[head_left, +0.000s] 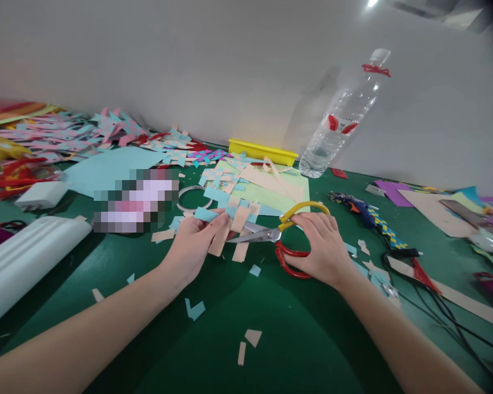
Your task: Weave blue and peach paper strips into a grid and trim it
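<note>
Two hands over a green table: left hand pinched woven paper, right hand gripped scissors, blades parted at the strips. Weave looked formed, several ends looked uncut. Scraps lay nearby; couldn't tell how much remained.

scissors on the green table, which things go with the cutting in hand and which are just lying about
In hand:
- scissors, blades open, in the right hand
- woven paper strips, held by the left hand

Seemingly just lying about:
- clear bottle
- white ring
- white adapter
- yellow tray
</note>
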Available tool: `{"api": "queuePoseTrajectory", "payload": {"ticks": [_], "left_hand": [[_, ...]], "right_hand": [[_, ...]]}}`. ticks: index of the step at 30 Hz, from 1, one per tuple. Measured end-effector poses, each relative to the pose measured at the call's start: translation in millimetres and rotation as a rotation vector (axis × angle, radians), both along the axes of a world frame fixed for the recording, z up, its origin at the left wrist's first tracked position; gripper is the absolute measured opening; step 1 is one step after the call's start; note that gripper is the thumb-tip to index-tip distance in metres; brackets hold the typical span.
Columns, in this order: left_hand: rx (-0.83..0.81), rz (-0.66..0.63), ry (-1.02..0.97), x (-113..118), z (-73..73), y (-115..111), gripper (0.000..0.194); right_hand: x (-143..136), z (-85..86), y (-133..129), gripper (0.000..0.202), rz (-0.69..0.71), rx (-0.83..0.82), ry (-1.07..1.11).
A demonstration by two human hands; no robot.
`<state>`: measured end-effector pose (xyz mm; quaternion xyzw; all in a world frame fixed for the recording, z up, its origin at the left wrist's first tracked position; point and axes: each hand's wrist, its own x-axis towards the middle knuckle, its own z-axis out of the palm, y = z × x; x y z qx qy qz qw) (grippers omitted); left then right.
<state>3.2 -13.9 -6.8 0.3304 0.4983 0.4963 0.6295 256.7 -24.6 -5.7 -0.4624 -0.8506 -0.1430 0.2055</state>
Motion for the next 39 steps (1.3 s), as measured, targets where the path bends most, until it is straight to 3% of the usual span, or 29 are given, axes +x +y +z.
{"api": "queuePoseTrajectory", "payload": {"ticks": [7,16,30,35,39], "left_hand": [[-0.060,-0.003,-0.170,-0.8,-3.6,2.9,0.008],[-0.094,-0.036,-0.306,-4.4,-7.1,4.2,0.012],[0.001,-0.045,-0.303,-1.4,-6.1,2.6,0.012],[0.002,-0.021,-0.293,-1.6,-6.6,5.4,0.013],[-0.010,0.089,-0.310,-3.8,-9.9,8.2,0.017]], "right_hand": [[1.7,-3.3,0.6,0.048,0.037,-0.058,0.031],[4.7,-7.1,2.9,0.047,0.062,0.012,0.030],[8.5,-8.7,3.4,0.038,0.048,0.033,0.012],[7.5,-11.2,2.8,0.039,0.026,-0.020,0.163],[4.8,-6.3,1.4,0.038,-0.028,-0.040,0.320]]}}
